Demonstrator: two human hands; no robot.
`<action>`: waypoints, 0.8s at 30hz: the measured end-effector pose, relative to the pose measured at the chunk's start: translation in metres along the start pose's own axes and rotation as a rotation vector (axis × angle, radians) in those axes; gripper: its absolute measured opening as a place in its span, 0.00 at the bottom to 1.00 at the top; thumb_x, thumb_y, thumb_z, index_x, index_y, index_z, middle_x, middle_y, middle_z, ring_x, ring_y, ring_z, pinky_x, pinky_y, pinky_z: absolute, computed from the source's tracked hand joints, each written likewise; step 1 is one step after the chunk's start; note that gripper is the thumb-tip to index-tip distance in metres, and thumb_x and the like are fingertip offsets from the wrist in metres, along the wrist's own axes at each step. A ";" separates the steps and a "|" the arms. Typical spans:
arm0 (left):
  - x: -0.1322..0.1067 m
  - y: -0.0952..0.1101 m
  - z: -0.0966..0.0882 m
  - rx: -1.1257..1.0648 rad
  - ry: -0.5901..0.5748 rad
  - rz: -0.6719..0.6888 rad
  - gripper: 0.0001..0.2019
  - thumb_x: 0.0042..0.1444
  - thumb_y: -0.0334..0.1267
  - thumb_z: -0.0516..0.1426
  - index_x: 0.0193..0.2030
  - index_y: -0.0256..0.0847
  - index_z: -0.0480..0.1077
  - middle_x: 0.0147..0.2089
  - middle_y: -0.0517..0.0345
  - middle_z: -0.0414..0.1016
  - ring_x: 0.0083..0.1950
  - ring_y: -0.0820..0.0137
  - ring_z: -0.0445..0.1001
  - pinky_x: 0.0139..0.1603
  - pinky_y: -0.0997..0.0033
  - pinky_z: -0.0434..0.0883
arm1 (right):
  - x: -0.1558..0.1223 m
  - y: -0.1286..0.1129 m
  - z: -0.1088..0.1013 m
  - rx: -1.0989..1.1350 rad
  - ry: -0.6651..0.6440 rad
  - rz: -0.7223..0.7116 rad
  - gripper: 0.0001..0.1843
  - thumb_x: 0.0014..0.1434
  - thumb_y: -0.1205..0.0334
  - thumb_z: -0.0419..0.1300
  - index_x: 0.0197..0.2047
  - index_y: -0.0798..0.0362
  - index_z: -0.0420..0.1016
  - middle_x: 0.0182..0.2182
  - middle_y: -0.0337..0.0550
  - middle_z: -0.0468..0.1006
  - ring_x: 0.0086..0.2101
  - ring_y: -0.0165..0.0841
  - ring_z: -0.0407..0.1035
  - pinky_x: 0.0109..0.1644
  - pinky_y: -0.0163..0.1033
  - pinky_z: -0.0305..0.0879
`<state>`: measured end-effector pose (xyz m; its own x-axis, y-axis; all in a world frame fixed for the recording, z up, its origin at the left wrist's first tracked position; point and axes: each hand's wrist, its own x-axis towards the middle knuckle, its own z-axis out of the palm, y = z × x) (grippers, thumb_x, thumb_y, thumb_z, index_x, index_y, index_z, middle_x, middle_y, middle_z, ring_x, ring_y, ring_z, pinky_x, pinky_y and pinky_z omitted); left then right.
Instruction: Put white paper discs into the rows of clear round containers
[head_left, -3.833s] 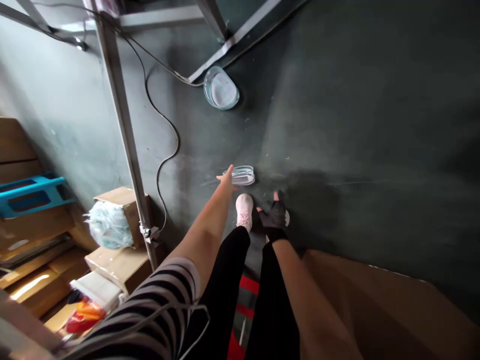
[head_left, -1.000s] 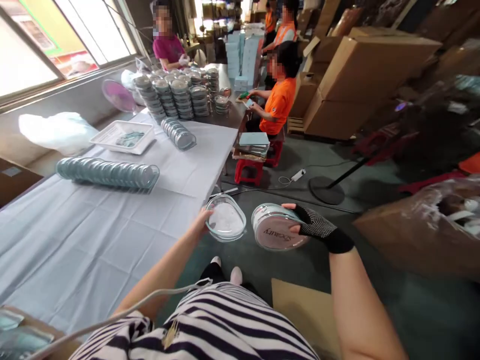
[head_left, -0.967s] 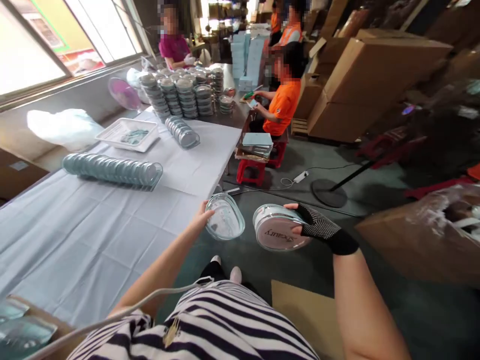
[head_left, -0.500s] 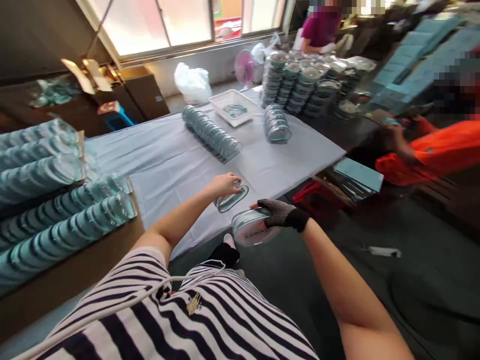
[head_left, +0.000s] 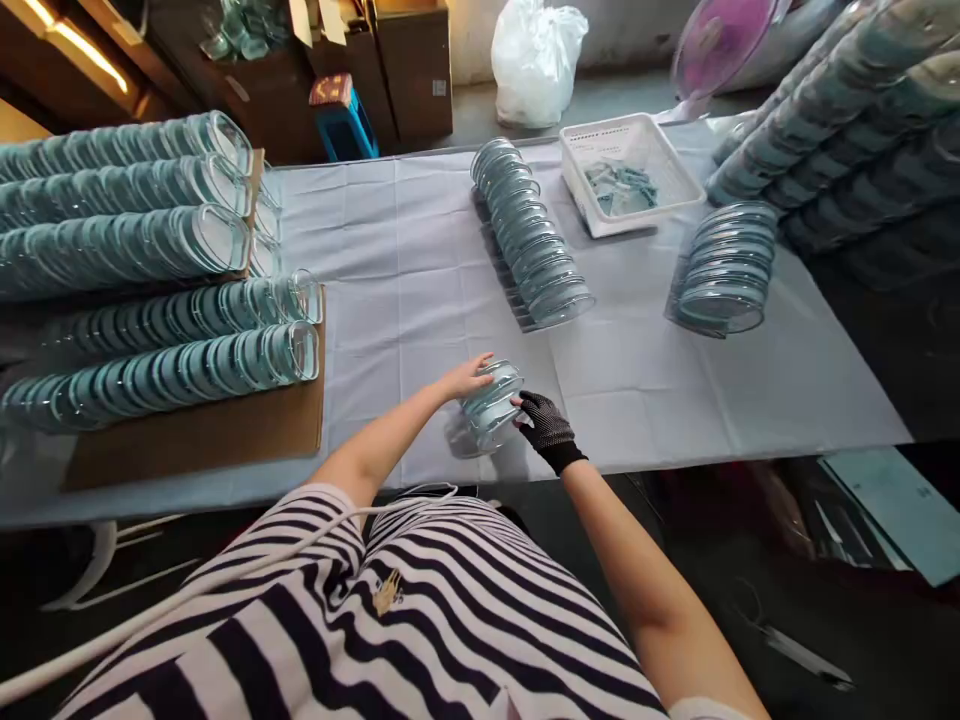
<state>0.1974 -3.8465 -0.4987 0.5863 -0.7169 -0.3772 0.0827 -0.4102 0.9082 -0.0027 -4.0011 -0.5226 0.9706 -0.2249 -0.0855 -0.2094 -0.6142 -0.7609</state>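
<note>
I have the small bunch of clear cases (head_left: 493, 402) on the tabletop (head_left: 397, 260), between the left hand (head_left: 465, 380) and the gloved right hand (head_left: 546, 424), fingers touching opposite sides, probably to stop it splaying; whether either set is clamped I cannot tell. Beyond, a longer row of cases (head_left: 532, 240) stands on edge, presumably for compactness, beside the white tray (head_left: 606, 222)

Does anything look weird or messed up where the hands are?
I see nothing spilled or broken there. One odd thing: the right hand wears a dark glove while the left hand is bare, so they don't match. Both are at a small group of clear cases on the white cloth.
</note>
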 end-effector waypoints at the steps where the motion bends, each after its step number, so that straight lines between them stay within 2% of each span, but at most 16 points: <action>1: -0.001 -0.003 -0.001 -0.011 0.003 -0.015 0.33 0.43 0.38 0.69 0.59 0.41 0.71 0.58 0.41 0.74 0.61 0.49 0.72 0.66 0.47 0.63 | -0.004 0.004 -0.001 0.031 0.002 0.018 0.22 0.55 0.62 0.62 0.54 0.51 0.75 0.58 0.53 0.71 0.60 0.46 0.63 0.67 0.53 0.56; 4: -0.004 -0.014 0.001 -0.039 0.026 -0.036 0.35 0.43 0.43 0.69 0.61 0.42 0.70 0.62 0.41 0.71 0.63 0.47 0.69 0.66 0.45 0.62 | -0.010 0.013 -0.008 0.112 -0.026 0.104 0.18 0.49 0.61 0.65 0.46 0.52 0.75 0.62 0.55 0.66 0.62 0.46 0.59 0.68 0.53 0.53; 6: -0.007 -0.020 0.006 -0.063 0.050 -0.031 0.33 0.45 0.46 0.68 0.60 0.43 0.71 0.63 0.44 0.72 0.64 0.49 0.68 0.68 0.46 0.60 | -0.010 0.017 -0.015 0.256 -0.125 0.210 0.18 0.44 0.60 0.68 0.40 0.52 0.73 0.64 0.53 0.63 0.64 0.47 0.55 0.69 0.53 0.49; 8: -0.011 -0.023 0.014 -0.088 0.069 -0.019 0.29 0.47 0.47 0.68 0.57 0.44 0.74 0.61 0.47 0.74 0.64 0.51 0.69 0.69 0.50 0.59 | -0.008 0.017 -0.021 0.400 -0.273 0.302 0.19 0.40 0.58 0.69 0.36 0.51 0.70 0.57 0.49 0.70 0.59 0.47 0.61 0.67 0.54 0.52; 9: -0.013 -0.023 0.017 -0.096 0.078 -0.014 0.28 0.47 0.48 0.67 0.56 0.45 0.75 0.60 0.48 0.74 0.64 0.52 0.69 0.69 0.51 0.59 | -0.007 0.017 -0.024 0.449 -0.348 0.325 0.20 0.39 0.55 0.70 0.34 0.51 0.69 0.50 0.47 0.74 0.53 0.45 0.65 0.63 0.53 0.57; 11: -0.018 -0.023 0.025 -0.103 0.101 -0.011 0.25 0.49 0.49 0.66 0.54 0.44 0.77 0.59 0.48 0.76 0.63 0.52 0.70 0.69 0.52 0.59 | -0.007 0.016 -0.032 0.517 -0.465 0.342 0.21 0.38 0.51 0.70 0.33 0.51 0.68 0.36 0.41 0.75 0.42 0.39 0.68 0.53 0.48 0.66; 13: -0.022 -0.022 0.031 -0.100 0.134 -0.017 0.25 0.50 0.50 0.65 0.53 0.43 0.77 0.59 0.46 0.76 0.63 0.51 0.70 0.69 0.50 0.59 | -0.008 0.018 -0.045 0.594 -0.541 0.378 0.23 0.40 0.47 0.69 0.34 0.52 0.68 0.32 0.39 0.73 0.35 0.35 0.68 0.43 0.41 0.69; 15: -0.024 -0.021 0.036 -0.097 0.171 -0.030 0.25 0.50 0.52 0.65 0.54 0.42 0.77 0.59 0.45 0.76 0.63 0.50 0.70 0.69 0.49 0.59 | -0.007 0.026 -0.066 0.651 -0.570 0.444 0.24 0.43 0.45 0.67 0.37 0.52 0.70 0.34 0.40 0.75 0.35 0.33 0.68 0.39 0.38 0.69; 18: -0.024 -0.022 0.043 -0.109 0.206 -0.048 0.25 0.50 0.53 0.65 0.53 0.44 0.78 0.59 0.47 0.76 0.64 0.50 0.69 0.69 0.49 0.59 | 0.000 0.046 -0.100 0.675 -0.573 0.590 0.23 0.44 0.49 0.69 0.40 0.52 0.72 0.38 0.43 0.77 0.35 0.32 0.70 0.36 0.34 0.69; 20: -0.022 -0.022 0.047 -0.123 0.214 -0.059 0.25 0.49 0.53 0.65 0.52 0.44 0.78 0.58 0.48 0.77 0.63 0.52 0.70 0.69 0.51 0.60 | 0.011 0.058 -0.115 0.665 -0.614 0.707 0.22 0.42 0.53 0.71 0.39 0.53 0.74 0.33 0.44 0.78 0.30 0.31 0.69 0.29 0.33 0.67; 22: -0.019 -0.022 0.052 -0.136 0.214 -0.066 0.26 0.48 0.54 0.66 0.52 0.43 0.78 0.57 0.47 0.77 0.62 0.52 0.72 0.68 0.52 0.61 | 0.024 0.063 -0.116 0.663 -0.687 0.826 0.19 0.42 0.57 0.73 0.35 0.56 0.75 0.24 0.43 0.75 0.22 0.30 0.64 0.21 0.32 0.60; 24: -0.017 -0.022 0.057 -0.142 0.212 -0.064 0.28 0.48 0.55 0.65 0.53 0.41 0.78 0.58 0.45 0.77 0.62 0.52 0.72 0.67 0.53 0.62 | 0.036 0.062 -0.105 0.693 -0.732 0.933 0.18 0.44 0.58 0.74 0.34 0.58 0.74 0.18 0.41 0.70 0.18 0.30 0.61 0.18 0.34 0.58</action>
<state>0.1399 -3.8575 -0.5226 0.7305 -0.5518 -0.4023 0.2288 -0.3574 0.9055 0.0068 -4.1268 -0.5047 0.3893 0.2369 -0.8902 -0.9211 0.0917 -0.3784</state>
